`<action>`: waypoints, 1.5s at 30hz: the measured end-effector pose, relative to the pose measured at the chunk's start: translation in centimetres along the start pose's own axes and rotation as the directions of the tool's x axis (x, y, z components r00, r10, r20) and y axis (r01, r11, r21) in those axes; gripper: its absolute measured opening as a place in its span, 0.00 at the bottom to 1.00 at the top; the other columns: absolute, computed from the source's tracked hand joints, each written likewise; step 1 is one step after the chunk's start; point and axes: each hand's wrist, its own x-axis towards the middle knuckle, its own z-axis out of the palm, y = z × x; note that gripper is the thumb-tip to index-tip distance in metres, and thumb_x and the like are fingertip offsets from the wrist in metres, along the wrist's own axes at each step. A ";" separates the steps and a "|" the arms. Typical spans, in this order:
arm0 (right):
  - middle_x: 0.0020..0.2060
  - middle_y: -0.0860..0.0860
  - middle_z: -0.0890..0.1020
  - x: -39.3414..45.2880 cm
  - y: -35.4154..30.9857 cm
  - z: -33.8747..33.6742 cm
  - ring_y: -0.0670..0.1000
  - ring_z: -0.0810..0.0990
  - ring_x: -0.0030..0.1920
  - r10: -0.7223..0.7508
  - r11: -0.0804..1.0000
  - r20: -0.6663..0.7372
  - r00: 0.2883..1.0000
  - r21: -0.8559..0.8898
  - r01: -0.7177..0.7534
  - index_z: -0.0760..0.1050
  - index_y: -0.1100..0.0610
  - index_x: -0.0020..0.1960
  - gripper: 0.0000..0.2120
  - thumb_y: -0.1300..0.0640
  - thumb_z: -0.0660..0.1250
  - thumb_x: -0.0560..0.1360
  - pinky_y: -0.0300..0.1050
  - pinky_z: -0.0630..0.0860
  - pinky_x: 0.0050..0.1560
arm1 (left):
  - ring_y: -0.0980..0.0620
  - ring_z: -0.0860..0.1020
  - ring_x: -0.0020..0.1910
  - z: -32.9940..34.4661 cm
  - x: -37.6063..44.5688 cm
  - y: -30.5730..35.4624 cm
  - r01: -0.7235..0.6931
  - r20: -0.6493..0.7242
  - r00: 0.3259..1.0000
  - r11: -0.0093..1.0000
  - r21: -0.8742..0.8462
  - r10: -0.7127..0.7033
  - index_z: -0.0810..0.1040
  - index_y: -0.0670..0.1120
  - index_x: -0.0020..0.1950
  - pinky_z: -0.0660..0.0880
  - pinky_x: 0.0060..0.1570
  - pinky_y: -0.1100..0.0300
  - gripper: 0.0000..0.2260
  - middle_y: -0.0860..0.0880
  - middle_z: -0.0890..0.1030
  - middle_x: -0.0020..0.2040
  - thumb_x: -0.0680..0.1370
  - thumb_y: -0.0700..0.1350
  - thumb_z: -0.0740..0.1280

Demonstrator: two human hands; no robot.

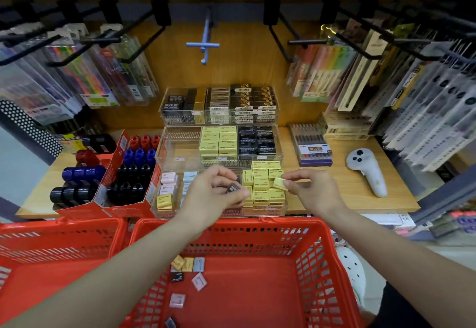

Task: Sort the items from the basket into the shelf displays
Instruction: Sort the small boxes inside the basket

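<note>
While the left hand clutched small dark boxes, the right hand pinched one yellow rectangular eraser above the clear acrylic tray; seven flat packets lay in the red perforated plastic basket.

white controller on the wooden shelf, near a boxed pen set

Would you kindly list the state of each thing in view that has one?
Left hand: grips dark erasers.
Right hand: pinches a yellow eraser.
Red basket: holds a few loose erasers.
Front tray: yellow section nearly full.
Middle tray: left section empty.
White controller: lying on the shelf.
</note>
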 end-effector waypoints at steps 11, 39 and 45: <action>0.50 0.44 0.77 -0.7 0.8 0.9 0.39 0.80 0.44 -0.097 0.995 -0.015 0.995 -0.041 0.096 0.82 0.48 0.53 0.14 0.61 0.77 0.70 0.23 0.73 0.41 | 0.51 0.82 0.55 -0.5 0.6 -0.6 0.214 -0.067 0.969 0.946 -0.245 -0.236 0.81 0.44 0.55 0.78 0.51 0.64 0.08 0.43 0.82 0.56 0.76 0.37 0.71; 0.49 0.38 0.76 -2.4 -4.6 1.5 0.37 0.78 0.47 -0.378 0.923 0.011 0.926 -0.077 0.377 0.78 0.47 0.52 0.13 0.65 0.67 0.76 0.26 0.73 0.45 | 0.48 0.84 0.46 -5.3 1.8 -0.7 0.216 -0.367 0.914 0.973 0.076 -0.174 0.81 0.50 0.52 0.80 0.56 0.49 0.10 0.48 0.81 0.48 0.76 0.36 0.72; 0.48 0.43 0.82 -2.2 -6.5 4.0 0.39 0.80 0.44 -0.442 0.848 0.202 0.874 -0.222 0.480 0.81 0.50 0.58 0.12 0.55 0.73 0.75 0.34 0.78 0.48 | 0.48 0.85 0.47 -4.4 2.2 -0.5 0.288 -0.069 0.952 0.948 -0.135 -0.299 0.82 0.42 0.49 0.81 0.44 0.62 0.06 0.40 0.84 0.51 0.74 0.35 0.73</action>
